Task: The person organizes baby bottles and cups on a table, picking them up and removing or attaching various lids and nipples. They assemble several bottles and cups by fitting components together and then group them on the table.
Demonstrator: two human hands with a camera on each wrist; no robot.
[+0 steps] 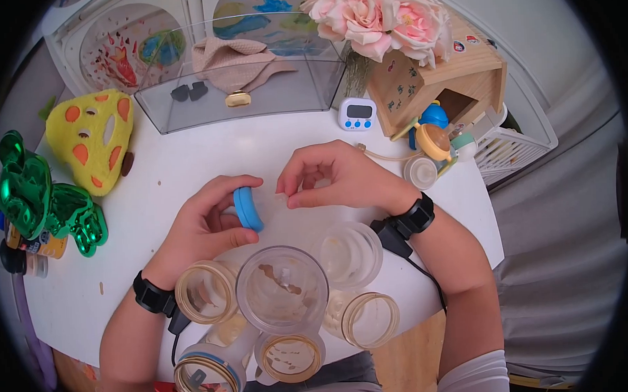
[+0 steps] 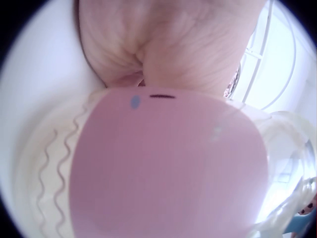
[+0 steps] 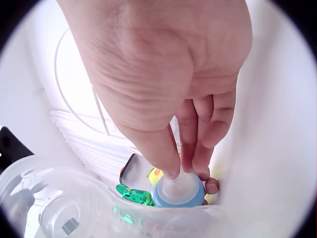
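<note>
My left hand point(image 1: 207, 217) grips a blue ring point(image 1: 248, 209) by its edges, between thumb and fingers, above the white table. Thumb and forefinger of my right hand point(image 1: 341, 174) pinch the tip of a translucent teat. The right wrist view shows this teat point(image 3: 174, 187) standing up through the blue ring point(image 3: 182, 202), under my right hand point(image 3: 163, 74), with left fingertips point(image 3: 212, 186) at the ring's far side. In the left wrist view a pink-looking surface point(image 2: 168, 158) covers much of the picture below my left hand point(image 2: 173, 44) and hides its fingers.
Several clear containers, among them a wide one point(image 1: 282, 287), stand close in front of me between my forearms. Behind are a clear box point(image 1: 186, 110), a timer point(image 1: 357, 114) and a wooden house point(image 1: 421, 82). A yellow plush point(image 1: 94, 138) and a green shiny figure point(image 1: 34, 192) are left.
</note>
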